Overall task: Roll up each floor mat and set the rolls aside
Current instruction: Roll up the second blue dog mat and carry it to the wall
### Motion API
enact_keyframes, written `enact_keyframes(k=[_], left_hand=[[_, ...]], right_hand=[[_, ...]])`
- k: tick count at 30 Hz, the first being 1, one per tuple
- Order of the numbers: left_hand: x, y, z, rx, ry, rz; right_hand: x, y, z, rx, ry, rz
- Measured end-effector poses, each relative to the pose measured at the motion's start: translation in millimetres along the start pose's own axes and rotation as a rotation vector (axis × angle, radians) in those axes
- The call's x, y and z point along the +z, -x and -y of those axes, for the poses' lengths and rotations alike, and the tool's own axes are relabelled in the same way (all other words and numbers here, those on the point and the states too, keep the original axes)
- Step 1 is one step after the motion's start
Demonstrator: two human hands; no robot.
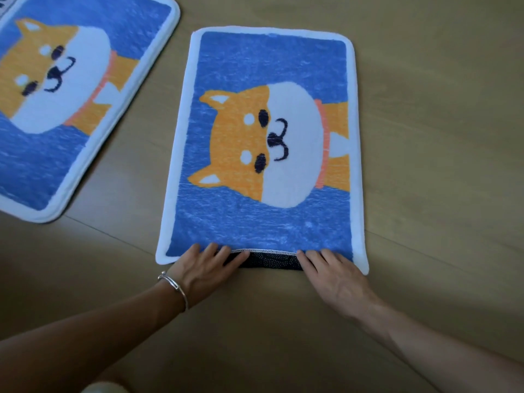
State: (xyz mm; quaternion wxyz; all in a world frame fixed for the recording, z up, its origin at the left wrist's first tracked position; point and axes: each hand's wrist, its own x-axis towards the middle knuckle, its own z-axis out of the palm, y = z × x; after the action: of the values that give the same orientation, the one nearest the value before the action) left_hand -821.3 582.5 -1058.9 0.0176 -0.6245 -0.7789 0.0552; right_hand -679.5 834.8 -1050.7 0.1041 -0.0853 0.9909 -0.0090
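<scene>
– While the near edge is barely turned over, I've got the left hand [204,268] and right hand [331,275] flat on the fold, fingers straight, the left's slightly spread, gripping nothing
– Where's the mat?
– The centre mat [263,131] lies on the wood floor [439,137], plush pile up, dotted dark backing [266,260] showing. I'd start the roll tight and even, or the soft fabric will cone. The second mat [71,95] lies up-left, unrolled

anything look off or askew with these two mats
Only the near mat: its front edge is folded over between the left hand and right hand, baring the dark dotted backing. The other mat lies angled.
</scene>
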Motion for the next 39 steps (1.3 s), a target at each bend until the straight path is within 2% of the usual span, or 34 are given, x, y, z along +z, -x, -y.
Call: enact_keyframes(k=[6, 9, 12, 14, 16, 18, 21, 24, 27, 30, 34, 39], left_hand=[[-2.3, -8.6, -3.4, 0.078, -0.165, -0.043], [-9.1, -13.8, -6.8, 0.068, -0.152, 0.010], [-6.2, -12.5, -1.3, -0.006, -0.012, 0.048], [-11.2, -15.6, 6.9, -0.084, 0.135, 0.104], [-17.9, -21.8, 16.0, -0.230, 0.366, 0.211], [-20.9, -29.8, 28.3, -0.413, 0.532, 0.395], [-13.9, -39.1, 38.0, -0.500, 0.651, 0.392], [-10.1, -38.2, 38.9, -0.420, 0.577, 0.246], [-6.8, -32.6, 38.0, -0.268, 0.411, 0.173], [-4.2, -29.6, 32.7, -0.177, 0.261, 0.093], [-1.4, -8.2, 22.3, -0.097, 0.075, 0.053], [9.1, 9.4, 14.3, -0.165, 0.005, 0.133]], right_hand=[[-4.0, -4.5, -1.2, 0.013, -0.054, 0.100], [-13.4, -9.9, 1.4, 0.082, -0.077, 0.152], [-22.8, -16.7, -2.7, 0.096, -0.162, 0.275], [-24.0, -20.0, -12.8, 0.103, -0.270, 0.297], [-28.4, -23.7, -21.9, 0.159, -0.414, 0.322], [-30.6, -27.0, -31.4, 0.223, -0.554, 0.362], [-31.0, -33.1, -40.7, 0.221, -0.614, 0.352], [-26.1, -36.6, -41.2, 0.181, -0.474, 0.252], [-16.9, -31.1, -33.2, 0.097, -0.260, 0.076], [-8.9, -24.9, -18.7, 0.091, -0.128, -0.081], [-2.3, -14.4, -1.7, 0.125, -0.037, -0.056], [1.9, -24.1, -6.8, 0.123, 0.027, -0.105]])
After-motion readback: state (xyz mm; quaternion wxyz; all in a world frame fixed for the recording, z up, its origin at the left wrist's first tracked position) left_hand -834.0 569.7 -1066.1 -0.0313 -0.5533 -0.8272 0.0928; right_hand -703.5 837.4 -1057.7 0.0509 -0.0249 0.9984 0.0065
